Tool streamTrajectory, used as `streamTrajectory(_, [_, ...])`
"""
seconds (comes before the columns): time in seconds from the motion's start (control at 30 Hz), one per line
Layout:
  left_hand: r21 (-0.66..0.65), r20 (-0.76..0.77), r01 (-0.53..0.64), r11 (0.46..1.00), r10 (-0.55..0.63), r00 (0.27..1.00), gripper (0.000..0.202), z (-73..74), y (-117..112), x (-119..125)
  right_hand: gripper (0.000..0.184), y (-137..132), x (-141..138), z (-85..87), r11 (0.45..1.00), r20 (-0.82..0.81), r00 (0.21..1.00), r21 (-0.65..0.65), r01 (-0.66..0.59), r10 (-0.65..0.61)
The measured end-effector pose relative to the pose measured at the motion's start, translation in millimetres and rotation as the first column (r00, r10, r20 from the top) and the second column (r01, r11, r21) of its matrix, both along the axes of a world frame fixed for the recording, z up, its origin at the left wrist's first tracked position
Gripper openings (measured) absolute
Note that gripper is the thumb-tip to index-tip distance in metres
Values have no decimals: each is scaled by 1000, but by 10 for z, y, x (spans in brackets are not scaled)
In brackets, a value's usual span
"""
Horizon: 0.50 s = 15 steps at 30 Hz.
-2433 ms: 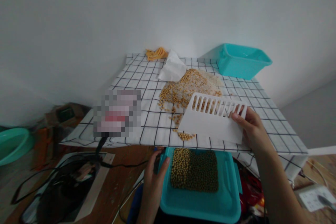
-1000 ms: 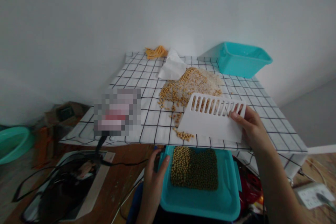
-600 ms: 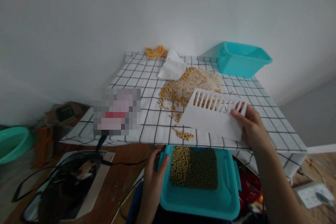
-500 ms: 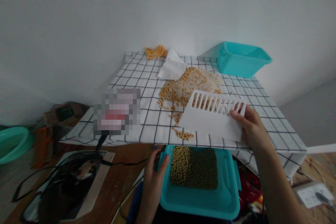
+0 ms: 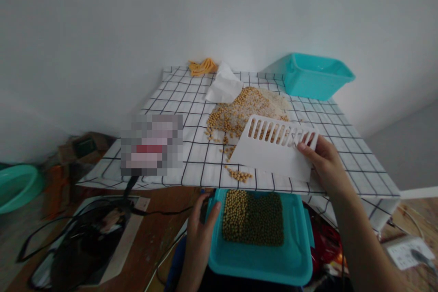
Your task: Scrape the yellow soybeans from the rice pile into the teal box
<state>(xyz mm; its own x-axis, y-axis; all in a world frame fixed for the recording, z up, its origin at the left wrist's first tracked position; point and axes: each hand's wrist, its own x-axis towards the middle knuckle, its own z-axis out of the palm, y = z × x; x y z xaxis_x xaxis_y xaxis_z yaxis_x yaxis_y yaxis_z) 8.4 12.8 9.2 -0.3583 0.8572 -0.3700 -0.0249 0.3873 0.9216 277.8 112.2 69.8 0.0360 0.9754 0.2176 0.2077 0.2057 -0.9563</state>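
My right hand [image 5: 321, 157] is closed on the right end of a white slotted plastic board [image 5: 270, 157], its thumb on the near face. The board leans over the near part of a mixed heap of yellow beans and pale grains [image 5: 236, 116] on the table. A few stray yellow beans [image 5: 239, 174] lie by the front edge. Below that edge, my left hand [image 5: 201, 219] grips the left rim of a teal tub [image 5: 260, 262]. Inside the tub are yellow beans [image 5: 234, 214] on the left and dark green beans [image 5: 265, 219] beside them.
A checked cloth [image 5: 191, 146] covers the table. At the back stand a second teal tub [image 5: 311, 84], a white tissue [image 5: 224, 86] and an orange cloth [image 5: 202, 67]. A blurred-out object [image 5: 152, 146] sits at the left. A power strip [image 5: 409, 253] lies at lower right.
My right hand has shifted the slotted board slightly to the left. The left hand and the tub it grips stay in place.
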Motion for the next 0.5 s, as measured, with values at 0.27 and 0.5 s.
streamTrajectory(0.27, [-18,-6,-3,1000,3,1000,38,7,1,-5,17,-5,-25,27,1000,25,1000,9,7,-8])
streamTrajectory(0.5, [8,15,-33,999,33,999,35,-45,3,-5,14,1,-68,89,998,53,997,29,-59,57])
